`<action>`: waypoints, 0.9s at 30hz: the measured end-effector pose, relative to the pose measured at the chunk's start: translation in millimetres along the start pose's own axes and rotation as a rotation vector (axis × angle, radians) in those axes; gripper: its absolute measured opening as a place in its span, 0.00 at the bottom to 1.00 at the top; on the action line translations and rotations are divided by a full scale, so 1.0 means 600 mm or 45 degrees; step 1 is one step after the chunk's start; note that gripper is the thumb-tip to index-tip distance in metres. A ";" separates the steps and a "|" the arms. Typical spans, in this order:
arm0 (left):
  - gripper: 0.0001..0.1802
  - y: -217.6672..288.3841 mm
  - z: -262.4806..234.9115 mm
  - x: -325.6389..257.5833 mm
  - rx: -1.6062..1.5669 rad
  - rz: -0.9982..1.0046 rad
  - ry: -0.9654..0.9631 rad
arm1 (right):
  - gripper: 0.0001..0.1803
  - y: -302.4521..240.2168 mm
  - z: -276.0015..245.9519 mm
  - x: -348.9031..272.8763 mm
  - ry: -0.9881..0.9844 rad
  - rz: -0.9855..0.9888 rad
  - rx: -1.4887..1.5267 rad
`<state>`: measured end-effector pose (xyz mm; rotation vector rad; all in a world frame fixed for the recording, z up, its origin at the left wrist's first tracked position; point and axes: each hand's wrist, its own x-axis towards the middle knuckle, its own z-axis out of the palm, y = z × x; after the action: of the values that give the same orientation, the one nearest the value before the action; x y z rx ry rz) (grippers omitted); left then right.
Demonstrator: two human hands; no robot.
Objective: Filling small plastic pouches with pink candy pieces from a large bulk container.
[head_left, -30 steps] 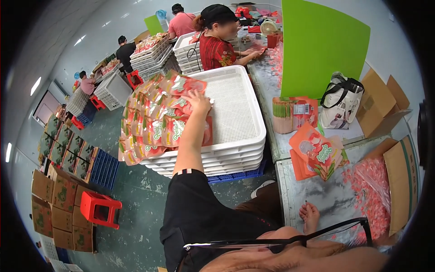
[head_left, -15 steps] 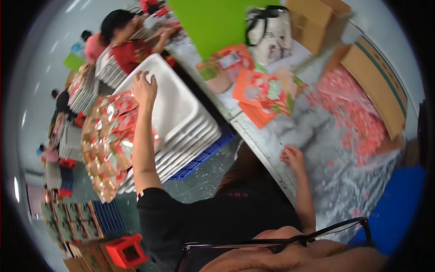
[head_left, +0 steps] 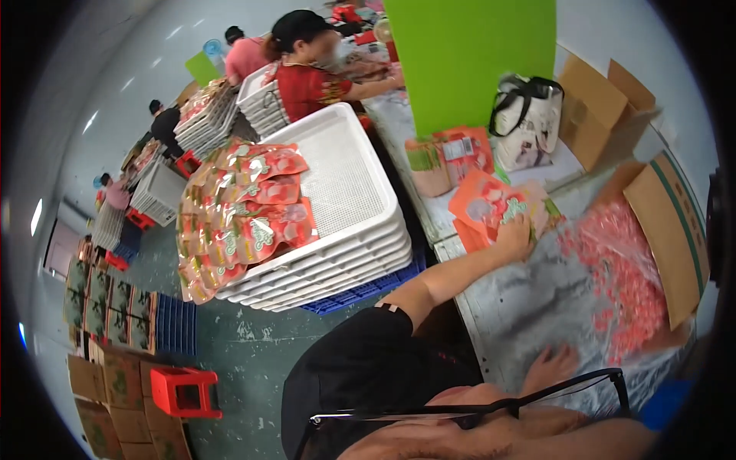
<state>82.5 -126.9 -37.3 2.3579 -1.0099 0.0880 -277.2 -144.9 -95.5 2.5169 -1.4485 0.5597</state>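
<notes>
My left hand (head_left: 517,236) reaches across to the worktable, its fingers bent onto the near edge of an orange-red printed pouch (head_left: 484,202) in a small loose pile. The thumb side is partly hidden. My right hand (head_left: 550,368) is low over the plastic-covered table, slightly blurred, with its fingers apart and nothing in them. To my left, filled pouches (head_left: 264,230) lie in overlapping rows along one side of the top white mesh tray (head_left: 349,184). Small pink-wrapped pieces (head_left: 625,284) spill from a cardboard box (head_left: 668,238) beyond my right hand.
The stacked trays stand on a blue base (head_left: 368,287) beside the table edge. A green panel (head_left: 475,61), a white bag (head_left: 527,123) and an open carton (head_left: 606,107) stand at the back. A co-worker in red (head_left: 307,84) works at far left. A red stool (head_left: 185,391) is on the floor.
My left hand has left the tray and come right, onto the pouches on the table. My right hand has moved nearer to me. The view has turned, shifting the scene.
</notes>
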 end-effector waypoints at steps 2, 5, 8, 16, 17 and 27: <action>0.20 -0.001 -0.026 -0.007 0.019 0.110 -0.026 | 0.30 0.010 0.004 -0.002 -0.128 0.276 -0.111; 0.15 -0.040 -0.031 0.004 -0.126 0.068 0.044 | 0.32 -0.028 -0.022 0.047 -0.397 0.252 -0.064; 0.13 -0.036 -0.077 0.005 -0.146 0.147 0.092 | 0.32 -0.052 -0.027 0.086 -0.328 0.277 -0.233; 0.12 0.046 -0.224 -0.158 -0.332 0.387 -0.430 | 0.24 -0.217 -0.171 0.134 0.281 -0.899 0.633; 0.14 0.053 -0.248 -0.169 -0.505 0.299 -0.623 | 0.24 -0.220 -0.163 0.125 0.289 -0.899 0.644; 0.12 0.013 -0.095 -0.220 -1.092 0.237 -0.652 | 0.08 -0.212 -0.138 0.033 -0.080 -0.916 1.011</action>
<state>-8.4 -15.9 -21.9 1.5087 -1.1805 -0.7618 -177.5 -67.8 -8.1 3.3627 -0.2158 1.0405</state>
